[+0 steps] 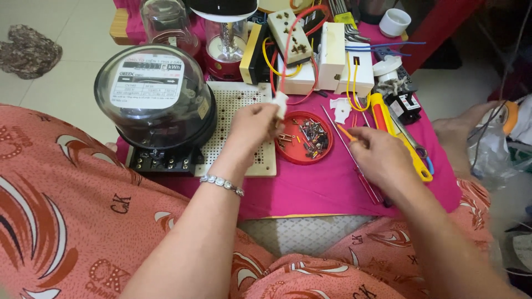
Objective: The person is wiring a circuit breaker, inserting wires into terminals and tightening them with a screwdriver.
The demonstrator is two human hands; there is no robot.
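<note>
- A small white connector [281,103] on a red wire [288,44] is pinched in the left hand [255,124], above the red dish [288,152] of screws at the table's [332,188] middle.
- A thin orange-tipped tool [346,133] is pinched in the right hand [382,158], just right of the dish.
- An electricity meter [152,99] is seen at the table's left edge.

Single view only, worn on head. Scene viewed steeply downward and forward, over lap in patterned orange cloth [66,221]. Low table with pink cover [332,188] seen at close range, within arm's reach, filling upper centre. Tiled floor [72,83] caught at upper left. Both forearms seen entering from bottom edge. No second view for overlap.
</note>
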